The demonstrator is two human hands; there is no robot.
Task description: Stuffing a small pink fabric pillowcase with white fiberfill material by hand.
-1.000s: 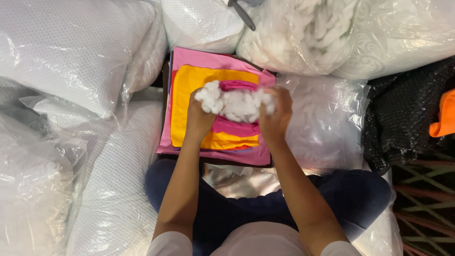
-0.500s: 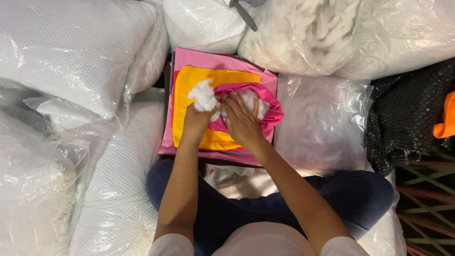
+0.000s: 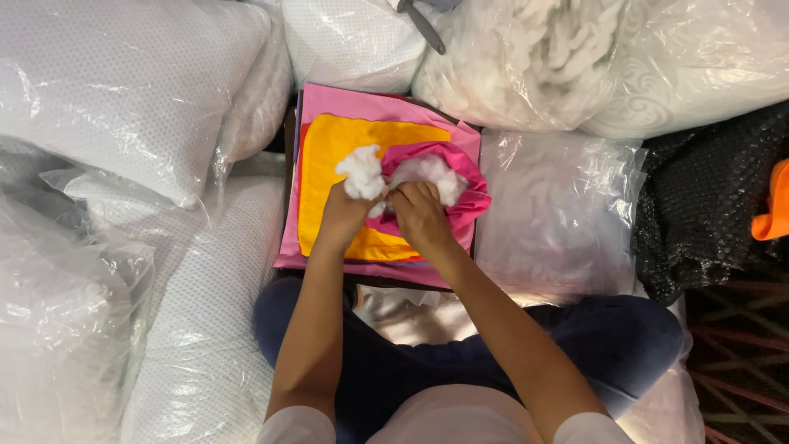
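A small magenta fabric cover (image 3: 460,177) lies open on a stack of pink and yellow cloth pieces (image 3: 345,156). White fluffy stuffing (image 3: 427,171) fills its mouth. My left hand (image 3: 345,215) pinches a loose tuft of stuffing (image 3: 360,171) beside the cover's left edge. My right hand (image 3: 421,215) is fisted at the cover's opening, pressing into the stuffing and the fabric rim.
Plastic-wrapped white pillows (image 3: 123,90) crowd the left and back. A clear bag of loose white fibre (image 3: 534,66) sits at the back right, a flatter clear bag (image 3: 559,214) to the right. Black netted material (image 3: 715,197) and an orange object (image 3: 772,205) lie far right.
A second ago both hands held a large wad of stuffing above the cloth. Now most of it sits inside the magenta cover, with my right hand pushed down onto it.
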